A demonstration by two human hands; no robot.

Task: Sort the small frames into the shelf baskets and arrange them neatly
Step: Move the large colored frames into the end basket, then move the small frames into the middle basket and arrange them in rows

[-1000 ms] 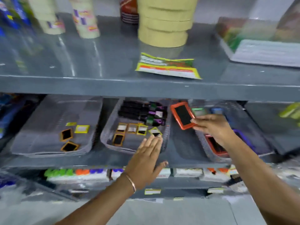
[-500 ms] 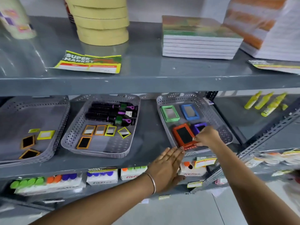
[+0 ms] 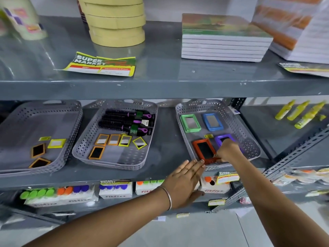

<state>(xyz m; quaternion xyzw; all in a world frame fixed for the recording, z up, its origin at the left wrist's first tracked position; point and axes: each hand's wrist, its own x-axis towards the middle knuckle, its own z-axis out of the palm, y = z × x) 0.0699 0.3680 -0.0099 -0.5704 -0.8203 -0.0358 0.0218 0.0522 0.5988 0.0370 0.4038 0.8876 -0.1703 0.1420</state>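
Observation:
Three grey perforated baskets stand on the middle shelf. The right basket [image 3: 249, 139] holds a green frame [image 3: 190, 123], a blue frame [image 3: 213, 121], a purple frame [image 3: 223, 138] and an orange frame [image 3: 204, 151]. My right hand [image 3: 227, 151] pinches the orange frame's near corner inside that basket and partly covers the purple frame. My left hand [image 3: 185, 182] lies flat, fingers together, on the shelf edge just in front of the basket's near left corner. The middle basket [image 3: 85, 145] holds several small orange and yellow frames. The left basket [image 3: 71, 132] holds three more.
Purple-handled hair brushes [image 3: 126, 122] fill the back of the middle basket. The upper shelf carries tape rolls [image 3: 115, 22], notebook stacks [image 3: 224, 41] and a supermarket label [image 3: 101, 64]. Yellow bottles [image 3: 300, 111] lie at the right. White boxes [image 3: 115, 190] sit on the lower shelf.
My right hand carried the orange frame from above the shelf gap down into the right basket. My left hand shifted right along the shelf edge. The view swung right.

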